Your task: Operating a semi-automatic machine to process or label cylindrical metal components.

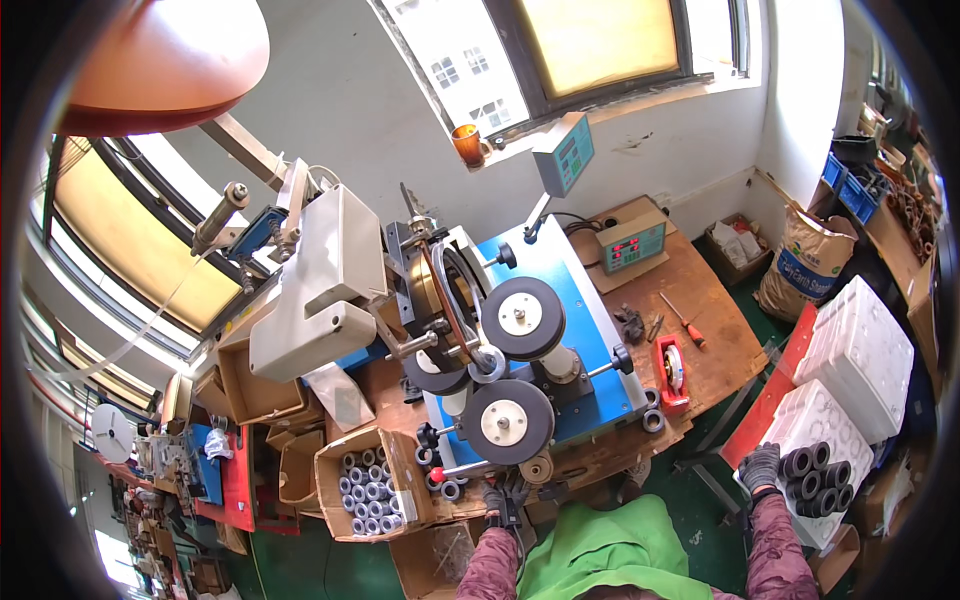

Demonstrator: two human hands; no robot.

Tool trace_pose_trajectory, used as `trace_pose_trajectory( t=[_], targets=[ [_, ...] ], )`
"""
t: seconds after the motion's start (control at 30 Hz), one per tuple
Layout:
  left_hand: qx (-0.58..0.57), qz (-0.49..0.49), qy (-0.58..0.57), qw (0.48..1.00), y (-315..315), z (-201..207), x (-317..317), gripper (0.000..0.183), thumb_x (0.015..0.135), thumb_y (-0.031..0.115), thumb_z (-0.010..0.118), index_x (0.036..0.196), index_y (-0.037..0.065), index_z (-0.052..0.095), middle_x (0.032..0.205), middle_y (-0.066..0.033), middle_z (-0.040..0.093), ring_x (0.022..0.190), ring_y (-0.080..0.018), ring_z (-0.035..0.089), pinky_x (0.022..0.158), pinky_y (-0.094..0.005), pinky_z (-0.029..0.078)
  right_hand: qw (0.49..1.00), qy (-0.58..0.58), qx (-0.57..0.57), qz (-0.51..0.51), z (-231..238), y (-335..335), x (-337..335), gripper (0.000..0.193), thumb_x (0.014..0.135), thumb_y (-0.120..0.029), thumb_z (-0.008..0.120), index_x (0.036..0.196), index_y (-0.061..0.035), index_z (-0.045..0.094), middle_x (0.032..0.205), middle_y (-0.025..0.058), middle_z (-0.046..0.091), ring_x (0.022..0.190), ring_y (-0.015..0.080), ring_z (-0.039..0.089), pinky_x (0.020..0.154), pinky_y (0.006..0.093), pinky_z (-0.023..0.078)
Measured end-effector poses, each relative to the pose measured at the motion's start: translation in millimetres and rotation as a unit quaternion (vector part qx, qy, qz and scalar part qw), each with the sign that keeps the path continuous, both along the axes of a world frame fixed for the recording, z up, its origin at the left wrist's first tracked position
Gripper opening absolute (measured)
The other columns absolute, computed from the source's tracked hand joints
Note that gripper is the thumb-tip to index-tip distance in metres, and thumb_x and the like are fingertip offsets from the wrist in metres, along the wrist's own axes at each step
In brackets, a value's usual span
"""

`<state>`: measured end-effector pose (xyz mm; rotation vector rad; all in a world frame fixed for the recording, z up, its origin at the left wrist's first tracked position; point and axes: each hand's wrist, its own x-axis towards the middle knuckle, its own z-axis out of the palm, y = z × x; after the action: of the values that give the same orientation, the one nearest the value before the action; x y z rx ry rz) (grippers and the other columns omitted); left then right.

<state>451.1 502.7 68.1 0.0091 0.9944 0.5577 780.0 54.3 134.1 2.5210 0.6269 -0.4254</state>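
My left hand (507, 500), in a dark glove, is at the front edge of the winding machine (590, 400), just below its rollers. Its fingers look stretched out and apart, with nothing visible in them. Over to the right, my gloved right hand (760, 468) is at the edge of a white foam tray (815, 425), beside several stacked black rings (818, 478). Its fingers are too small and dark to read. On the machine's blue plate are large black rollers (508, 421) and an upright metal winding ring (440, 290).
A cardboard box (320, 470) of grey-wrapped rings is left of my left hand. On the wooden bench (720, 345) are a red tape dispenser (672, 375), a screwdriver (684, 320) and a control box (632, 247). More foam trays (862, 350) and a sack (803, 260) are at the right.
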Motion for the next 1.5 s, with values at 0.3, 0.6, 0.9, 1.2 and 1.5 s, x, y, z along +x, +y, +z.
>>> trace_pose_trajectory(
  t=[0.3, 0.6, 0.9, 1.2, 1.5],
  targets=[
    [-0.001, -0.004, 0.008, 1.0, 0, 0, -1, 0.076, 0.083, 0.068, 0.024, 0.139, 0.018, 0.024, 0.144, -0.0105, 0.026, 0.132, -0.0318, 0.024, 0.105, -0.0549, 0.02, 1.0, 0.006, 0.005, -0.001, -4, -2, 2, 0.031, 0.077, -0.037, 0.048, 0.088, -0.0166, 0.068, 0.092, 0.004, 0.064, 0.094, 0.0212, 0.054, 0.085, 0.0404, 0.032],
    [0.005, -0.006, 0.006, 1.0, 2, -8, -5, 0.076, 0.083, 0.069, 0.025, 0.139, 0.018, 0.022, 0.144, -0.0106, 0.027, 0.131, -0.0332, 0.026, 0.102, -0.0556, 0.024, 1.0, 0.001, 0.0, -0.001, -12, -4, 4, 0.031, 0.076, -0.037, 0.047, 0.087, -0.017, 0.068, 0.092, 0.0033, 0.063, 0.094, 0.0192, 0.054, 0.084, 0.0403, 0.032],
    [-0.014, 0.027, 0.02, 0.999, 2, -11, -4, 0.07, 0.081, 0.067, 0.034, 0.123, 0.012, 0.041, 0.132, -0.0121, 0.042, 0.122, -0.0366, 0.038, 0.096, -0.0593, 0.03, 1.0, 0.008, 0.008, -0.009, -2, 1, 2, 0.031, 0.077, -0.037, 0.048, 0.088, -0.0173, 0.068, 0.093, 0.0038, 0.063, 0.095, 0.0207, 0.054, 0.088, 0.0415, 0.032],
    [-0.024, 0.027, 0.002, 0.999, 1, -14, -4, 0.066, 0.081, 0.064, 0.038, 0.122, 0.013, 0.043, 0.133, -0.0116, 0.041, 0.122, -0.0357, 0.038, 0.096, -0.0599, 0.03, 1.0, -0.009, 0.025, -0.002, -17, -8, 3, 0.03, 0.075, -0.037, 0.049, 0.084, -0.017, 0.068, 0.092, 0.0042, 0.064, 0.094, 0.0218, 0.054, 0.086, 0.0411, 0.033],
    [-0.031, 0.04, 0.001, 0.999, 2, -2, 2, 0.072, 0.082, 0.066, 0.036, 0.134, 0.016, 0.032, 0.142, -0.0102, 0.029, 0.131, -0.0322, 0.025, 0.102, -0.0559, 0.021, 1.0, -0.003, -0.008, 0.006, -6, 0, 1, 0.032, 0.079, -0.036, 0.044, 0.089, -0.0177, 0.068, 0.093, 0.0029, 0.064, 0.094, 0.0196, 0.054, 0.084, 0.0399, 0.033]
  ],
)
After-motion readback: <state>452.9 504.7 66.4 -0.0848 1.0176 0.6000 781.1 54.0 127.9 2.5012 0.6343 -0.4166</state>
